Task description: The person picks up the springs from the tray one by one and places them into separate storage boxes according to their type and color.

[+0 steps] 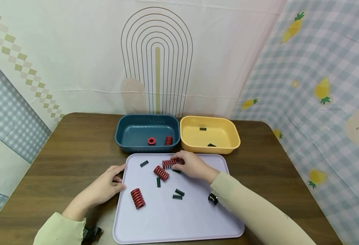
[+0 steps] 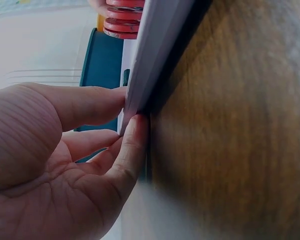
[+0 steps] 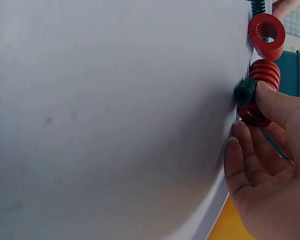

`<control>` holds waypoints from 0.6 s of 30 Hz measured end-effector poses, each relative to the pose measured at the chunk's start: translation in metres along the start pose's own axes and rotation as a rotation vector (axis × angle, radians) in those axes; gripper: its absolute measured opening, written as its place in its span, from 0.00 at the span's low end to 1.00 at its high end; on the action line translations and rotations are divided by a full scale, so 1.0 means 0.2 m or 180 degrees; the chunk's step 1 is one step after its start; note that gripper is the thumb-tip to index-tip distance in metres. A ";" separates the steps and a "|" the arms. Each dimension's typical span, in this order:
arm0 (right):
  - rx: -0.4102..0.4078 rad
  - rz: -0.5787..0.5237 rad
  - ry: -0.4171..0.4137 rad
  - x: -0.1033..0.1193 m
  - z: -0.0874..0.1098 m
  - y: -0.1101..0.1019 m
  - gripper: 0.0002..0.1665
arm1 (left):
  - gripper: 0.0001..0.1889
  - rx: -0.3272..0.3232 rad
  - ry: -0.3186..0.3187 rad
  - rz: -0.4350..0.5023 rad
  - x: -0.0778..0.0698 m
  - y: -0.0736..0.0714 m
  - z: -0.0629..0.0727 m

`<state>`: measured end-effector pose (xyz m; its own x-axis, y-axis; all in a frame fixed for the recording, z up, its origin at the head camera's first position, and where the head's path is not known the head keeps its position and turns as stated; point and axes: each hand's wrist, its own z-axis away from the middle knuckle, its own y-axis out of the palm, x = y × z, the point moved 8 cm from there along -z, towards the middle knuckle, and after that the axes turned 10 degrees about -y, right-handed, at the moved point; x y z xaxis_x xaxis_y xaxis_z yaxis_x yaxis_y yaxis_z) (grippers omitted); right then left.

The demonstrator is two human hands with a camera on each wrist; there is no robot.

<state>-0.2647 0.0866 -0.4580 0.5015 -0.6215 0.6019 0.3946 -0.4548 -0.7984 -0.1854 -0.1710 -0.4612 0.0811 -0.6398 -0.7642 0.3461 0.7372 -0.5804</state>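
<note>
On the lavender tray [image 1: 210,221] my right hand [image 1: 193,165] grips a red coil spring [image 1: 167,164] between thumb and fingers near the back edge. A small dark green spring [image 3: 245,91] lies right by that thumb in the right wrist view. Just left of the held one, a second red spring [image 1: 161,173] lies tilted; a third [image 1: 137,198] is at the tray's left side. Several other small green springs [image 1: 158,182] are scattered between them. My left hand [image 1: 104,185] pinches the tray's left rim [image 2: 140,80], thumb on one side and a finger against the other.
Behind the tray stand a dark blue bin [image 1: 133,148] with two red springs [image 1: 168,140] and a yellow bin [image 1: 210,149] with two small dark green springs [image 1: 203,129], side by side. The wooden table [image 1: 75,149] extends on both sides, with patterned cloth [image 1: 90,51] behind it.
</note>
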 end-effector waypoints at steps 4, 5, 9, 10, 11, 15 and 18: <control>-0.0016 0.0107 -0.0043 0.01 0.00 0.00 0.18 | 0.36 0.0029 -0.0017 -0.0009 0.00 0.00 0.00; -0.0020 0.0147 -0.0045 0.01 0.00 0.00 0.18 | 0.36 0.0037 -0.0019 -0.0006 0.00 0.00 0.00; -0.0029 0.0280 -0.0050 0.02 0.01 -0.01 0.17 | 0.36 0.0049 -0.0016 0.0010 0.00 0.00 0.00; -0.0035 0.0288 -0.0047 0.02 0.01 -0.01 0.17 | 0.36 0.0049 -0.0013 0.0018 0.00 0.00 0.00; -0.0041 0.0298 -0.0035 0.02 0.01 -0.01 0.18 | 0.36 0.0048 -0.0009 0.0023 0.00 0.00 0.00; -0.0124 0.0259 -0.0020 0.03 0.03 -0.05 0.19 | 0.36 0.0040 0.0007 0.0064 0.01 0.01 0.00; -0.0243 0.0219 -0.0055 0.05 0.04 -0.09 0.19 | 0.36 0.0038 0.0029 0.0088 0.01 0.01 -0.01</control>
<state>-0.2604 0.0931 -0.4376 0.5389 -0.6420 0.5454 0.2993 -0.4592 -0.8364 -0.1859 -0.1711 -0.4637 0.0825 -0.6171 -0.7825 0.3550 0.7519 -0.5555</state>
